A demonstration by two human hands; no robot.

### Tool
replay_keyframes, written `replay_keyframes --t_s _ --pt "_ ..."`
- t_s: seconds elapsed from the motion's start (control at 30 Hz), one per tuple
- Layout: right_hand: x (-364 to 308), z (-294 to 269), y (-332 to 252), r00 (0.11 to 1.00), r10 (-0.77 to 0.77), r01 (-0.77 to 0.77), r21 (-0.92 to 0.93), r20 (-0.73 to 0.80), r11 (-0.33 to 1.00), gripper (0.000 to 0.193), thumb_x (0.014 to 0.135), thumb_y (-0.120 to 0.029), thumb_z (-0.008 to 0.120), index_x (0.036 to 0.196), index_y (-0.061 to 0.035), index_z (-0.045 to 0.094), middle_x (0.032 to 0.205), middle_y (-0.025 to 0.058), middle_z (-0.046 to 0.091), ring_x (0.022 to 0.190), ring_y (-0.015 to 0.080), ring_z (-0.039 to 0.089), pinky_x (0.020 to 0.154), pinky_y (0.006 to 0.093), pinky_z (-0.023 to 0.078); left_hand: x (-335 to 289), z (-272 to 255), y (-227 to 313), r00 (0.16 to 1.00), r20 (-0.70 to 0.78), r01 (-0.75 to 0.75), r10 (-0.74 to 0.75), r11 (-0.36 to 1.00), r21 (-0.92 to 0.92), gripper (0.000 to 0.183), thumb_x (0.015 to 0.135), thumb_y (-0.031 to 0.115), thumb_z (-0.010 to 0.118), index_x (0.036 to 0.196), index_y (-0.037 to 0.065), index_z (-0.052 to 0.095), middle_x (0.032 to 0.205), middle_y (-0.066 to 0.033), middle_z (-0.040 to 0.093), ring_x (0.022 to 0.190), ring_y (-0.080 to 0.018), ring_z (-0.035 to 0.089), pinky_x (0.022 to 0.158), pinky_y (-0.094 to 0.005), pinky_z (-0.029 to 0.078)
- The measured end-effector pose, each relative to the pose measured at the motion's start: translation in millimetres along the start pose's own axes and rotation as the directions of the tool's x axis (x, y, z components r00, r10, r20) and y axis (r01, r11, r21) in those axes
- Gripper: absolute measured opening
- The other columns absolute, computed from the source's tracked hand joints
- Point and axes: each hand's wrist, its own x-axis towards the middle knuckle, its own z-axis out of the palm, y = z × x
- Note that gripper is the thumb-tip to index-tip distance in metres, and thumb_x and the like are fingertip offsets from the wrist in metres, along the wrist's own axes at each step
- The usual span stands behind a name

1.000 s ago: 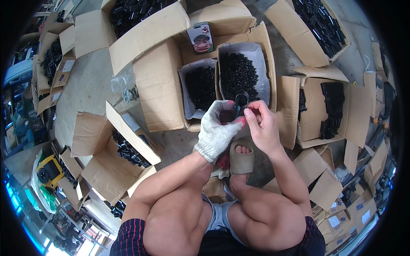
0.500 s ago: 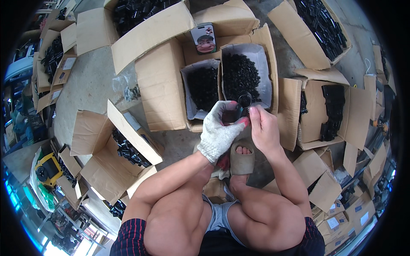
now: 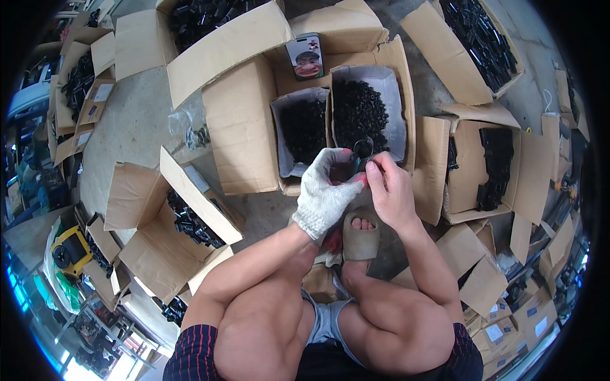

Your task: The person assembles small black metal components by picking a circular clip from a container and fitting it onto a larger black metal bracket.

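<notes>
My left hand, in a whitish knit glove with red-stained fingertips, curls around a dark tube-like part with a round, ring-shaped end. Most of that part is hidden by the glove. Beside it, my bare right hand is closed, thumb and forefinger pinched together against the part near the gloved thumb; whatever small piece sits in this pinch is hidden. Just beyond both hands, an open cardboard box holds two smaller grey-lined trays. Small black pieces fill the left tray, and more small black pieces lie in the right one.
A phone leans inside the box's far wall. Open cartons with black parts stand around: one far right, one at right, one at left. A clear plastic bag lies on the concrete floor. My sandalled foot is below.
My right hand has shifted slightly left and up, its fingers curling in closer to the gloved thumb. The left hand keeps its hold with barely any movement.
</notes>
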Motion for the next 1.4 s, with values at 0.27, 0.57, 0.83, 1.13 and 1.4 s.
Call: replay_keyframes --t_s 0.27,0.57,0.83,1.13,1.4 --pt "8.6 6.5 -5.2 0.999 0.040 -0.039 0.061 -0.008 0.997 0.040 0.109 -0.030 0.052 0.086 0.0019 0.061 0.065 0.0168 0.060 0.058 0.0286 0.061 0.058 0.0424 0.044 5.0 -7.5 3.0 1.000 -0.023 -0.007 0.006 1.000 -0.030 0.049 0.080 0.013 0.089 0.120 -0.001 0.064 0.098 -0.0051 0.070 0.086 -0.0080 0.064 0.077 -0.0261 0.055" --pt "82.3 -9.4 -26.6 0.987 -0.029 0.046 -0.106 0.158 0.993 0.044 0.110 -0.033 0.050 0.082 -0.0009 0.062 0.063 0.0133 0.062 0.058 0.0267 0.065 0.059 0.0392 0.048 27.0 -34.5 34.7 0.991 -0.125 0.023 -0.044 0.986 -0.163 0.044 0.092 0.015 0.080 0.128 -0.001 0.060 0.109 -0.0070 0.071 0.087 -0.0120 0.069 0.069 -0.0245 0.056" --pt "234.9 36.4 -4.0 0.988 -0.154 0.143 -0.341 -0.007 0.929 0.037 0.097 -0.018 0.051 0.124 0.0001 0.068 0.119 0.0235 0.073 0.117 0.0393 0.067 0.102 0.0467 0.050 162.4 -72.4 35.0 0.926 -0.375 -0.170 -0.043 0.839 -0.517 0.006 0.099 0.009 0.064 0.103 0.004 0.063 0.091 -0.0057 0.065 0.080 -0.0195 0.068 0.073 -0.0372 0.063" --pt "245.4 63.0 -1.6 0.977 0.012 0.145 -0.703 0.213 0.696 0.032 0.093 -0.018 0.052 0.117 -0.0088 0.072 0.111 0.0223 0.074 0.112 0.0405 0.068 0.102 0.0584 0.042 185.8 -54.9 24.3 0.832 -0.522 -0.016 0.188 0.948 0.316 0.044 0.094 0.020 0.062 0.129 -0.004 0.050 0.119 -0.0316 0.068 0.113 -0.0491 0.065 0.098 -0.0495 0.051" --pt "254.2 66.9 -5.0 0.976 0.007 0.140 -0.653 0.217 0.745 0.024 0.093 -0.017 0.061 0.110 -0.0062 0.074 0.115 0.0192 0.075 0.114 0.0367 0.069 0.103 0.0544 0.045 226.2 -93.7 13.7 0.923 -0.338 -0.085 0.183 0.954 0.286 0.028 0.091 0.021 0.072 0.107 0.003 0.057 0.074 -0.0036 0.058 0.057 -0.0135 0.054 0.051 -0.0307 0.046"
